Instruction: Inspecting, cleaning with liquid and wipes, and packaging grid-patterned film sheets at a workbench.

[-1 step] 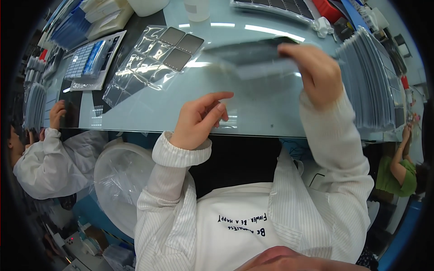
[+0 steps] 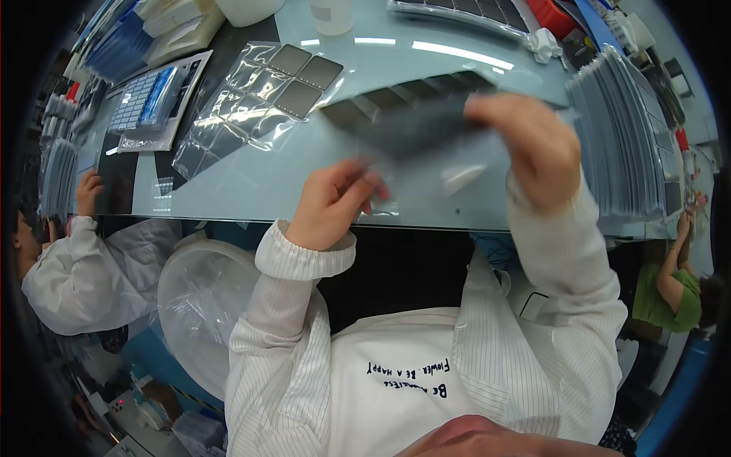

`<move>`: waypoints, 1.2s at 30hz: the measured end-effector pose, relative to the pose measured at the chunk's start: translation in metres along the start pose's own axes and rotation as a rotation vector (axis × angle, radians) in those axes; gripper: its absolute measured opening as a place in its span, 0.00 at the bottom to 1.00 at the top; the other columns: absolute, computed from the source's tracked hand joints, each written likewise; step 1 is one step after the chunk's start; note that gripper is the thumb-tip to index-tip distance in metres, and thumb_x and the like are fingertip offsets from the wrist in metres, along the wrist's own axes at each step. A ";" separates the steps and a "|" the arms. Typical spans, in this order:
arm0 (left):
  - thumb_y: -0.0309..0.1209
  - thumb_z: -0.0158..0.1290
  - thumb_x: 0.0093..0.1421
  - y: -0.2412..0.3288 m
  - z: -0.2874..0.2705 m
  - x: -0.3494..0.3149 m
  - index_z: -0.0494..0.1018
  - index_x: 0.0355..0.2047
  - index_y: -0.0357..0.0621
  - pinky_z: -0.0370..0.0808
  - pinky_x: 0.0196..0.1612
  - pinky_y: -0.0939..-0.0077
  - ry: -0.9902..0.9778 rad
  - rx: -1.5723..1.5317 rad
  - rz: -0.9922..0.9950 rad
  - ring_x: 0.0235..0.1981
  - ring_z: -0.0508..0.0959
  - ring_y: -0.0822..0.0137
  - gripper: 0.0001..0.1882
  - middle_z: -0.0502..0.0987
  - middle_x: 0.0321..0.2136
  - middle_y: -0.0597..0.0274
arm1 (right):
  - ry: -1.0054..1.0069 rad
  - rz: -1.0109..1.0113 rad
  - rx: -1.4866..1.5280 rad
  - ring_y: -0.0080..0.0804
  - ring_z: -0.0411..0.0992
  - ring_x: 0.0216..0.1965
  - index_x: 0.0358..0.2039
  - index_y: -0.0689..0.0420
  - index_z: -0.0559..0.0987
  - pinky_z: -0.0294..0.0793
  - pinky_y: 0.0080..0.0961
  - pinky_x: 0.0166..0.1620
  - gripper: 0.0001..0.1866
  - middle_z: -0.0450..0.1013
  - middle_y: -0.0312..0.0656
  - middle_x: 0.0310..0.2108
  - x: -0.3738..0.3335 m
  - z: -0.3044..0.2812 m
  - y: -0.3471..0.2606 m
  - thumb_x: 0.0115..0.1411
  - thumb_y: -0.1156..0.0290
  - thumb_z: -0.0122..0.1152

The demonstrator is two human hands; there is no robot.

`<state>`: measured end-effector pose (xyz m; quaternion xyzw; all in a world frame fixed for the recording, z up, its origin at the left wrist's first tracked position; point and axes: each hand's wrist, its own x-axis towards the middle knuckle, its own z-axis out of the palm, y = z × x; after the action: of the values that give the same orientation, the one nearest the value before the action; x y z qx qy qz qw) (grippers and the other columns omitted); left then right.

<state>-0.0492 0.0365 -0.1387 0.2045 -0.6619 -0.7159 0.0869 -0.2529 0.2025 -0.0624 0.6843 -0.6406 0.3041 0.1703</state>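
A dark, flexible sheet point(image 2: 396, 122) with rows of dark rectangles tilts above the glass-topped table, blurred by motion. At its right end, my right hand point(image 2: 537, 145) pinches its edge. Below the sheet's left part is my left hand point(image 2: 331, 202), near the front edge of the table. Its thumb and fingers are drawn together with blurred tips, and I cannot make out anything between them. A clear pocketed sheet point(image 2: 236, 114) lies at the left, with three dark rounded squares point(image 2: 301, 97) at its far right corner.
Upright clear sheets form a thick stack point(image 2: 620, 137) on the right. Flat packs point(image 2: 148, 103) lie at the left, and a white bottle point(image 2: 331, 17) stands at the back. Crumpled white tissue point(image 2: 544, 46) sits back right. A lined white bin point(image 2: 202, 305) and a co-worker's sleeve point(image 2: 91, 274) are at the left.
My right hand has moved slightly nearer me, and the dark sheet has tilted and come toward me. My left index finger, stretched out before, has curled toward the thumb.
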 end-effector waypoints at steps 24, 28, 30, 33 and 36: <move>0.24 0.42 0.66 -0.011 -0.005 -0.003 0.47 0.65 0.37 0.67 0.44 0.85 0.067 -0.089 0.331 0.40 0.74 0.77 0.29 0.75 0.46 0.57 | 0.280 1.005 0.862 0.31 0.74 0.40 0.57 0.65 0.65 0.73 0.25 0.42 0.23 0.71 0.46 0.48 -0.094 0.014 -0.029 0.63 0.69 0.53; 0.24 0.44 0.65 -0.007 -0.005 -0.005 0.48 0.65 0.37 0.66 0.39 0.89 0.064 -0.082 0.350 0.35 0.74 0.81 0.30 0.77 0.41 0.59 | 0.245 1.085 0.962 0.24 0.72 0.29 0.48 0.65 0.71 0.71 0.20 0.32 0.16 0.73 0.40 0.34 -0.093 0.021 -0.032 0.64 0.69 0.53; 0.23 0.46 0.63 -0.005 -0.003 -0.008 0.49 0.64 0.37 0.66 0.39 0.89 0.097 -0.079 0.341 0.33 0.74 0.80 0.30 0.79 0.37 0.59 | 0.348 1.066 0.917 0.21 0.68 0.22 0.36 0.65 0.76 0.68 0.18 0.26 0.10 0.73 0.36 0.25 -0.089 0.023 -0.034 0.63 0.70 0.55; 0.22 0.48 0.61 -0.009 -0.004 -0.013 0.51 0.63 0.36 0.66 0.39 0.88 0.163 -0.035 0.343 0.31 0.74 0.80 0.31 0.80 0.33 0.58 | 0.379 1.014 0.888 0.21 0.68 0.22 0.38 0.65 0.76 0.67 0.18 0.26 0.10 0.73 0.37 0.26 -0.089 0.018 -0.035 0.62 0.70 0.55; 0.20 0.51 0.59 -0.011 -0.001 -0.014 0.55 0.61 0.33 0.64 0.32 0.90 0.204 0.018 0.427 0.25 0.72 0.82 0.30 0.79 0.27 0.60 | 0.461 1.008 0.835 0.19 0.67 0.21 0.34 0.64 0.78 0.67 0.16 0.25 0.10 0.72 0.35 0.23 -0.087 0.016 -0.040 0.61 0.69 0.58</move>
<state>-0.0348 0.0425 -0.1467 0.1320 -0.6842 -0.6510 0.3011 -0.2104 0.2642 -0.1239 0.2292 -0.6571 0.7048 -0.1376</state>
